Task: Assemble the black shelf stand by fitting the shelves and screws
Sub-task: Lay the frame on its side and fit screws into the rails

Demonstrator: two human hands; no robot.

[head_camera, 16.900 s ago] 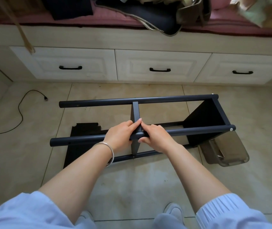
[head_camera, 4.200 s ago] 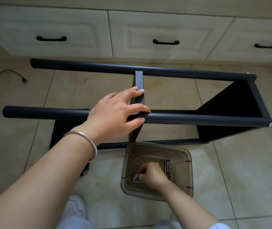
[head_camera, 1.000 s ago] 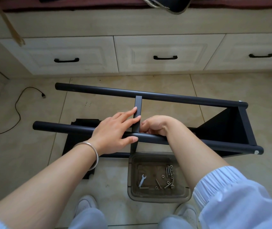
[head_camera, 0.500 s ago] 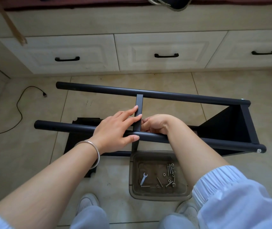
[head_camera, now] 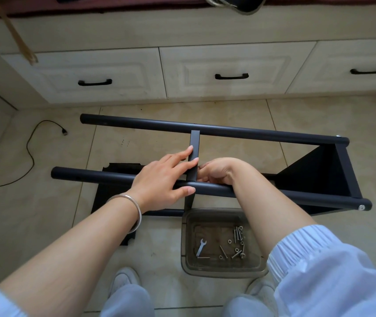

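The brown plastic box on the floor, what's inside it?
Inside the brown plastic box lie a small wrench, long screws, and some nuts or washers. The right forearm covers its far right corner, so anything there stays hidden.

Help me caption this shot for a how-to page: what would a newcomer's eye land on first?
First, the two hands meeting at mid-frame: the left hand lies flat over the near pole of the black frame, and the right hand is curled in behind the upright shelf. Next, the clear bin of screws and a small wrench on the floor just below.
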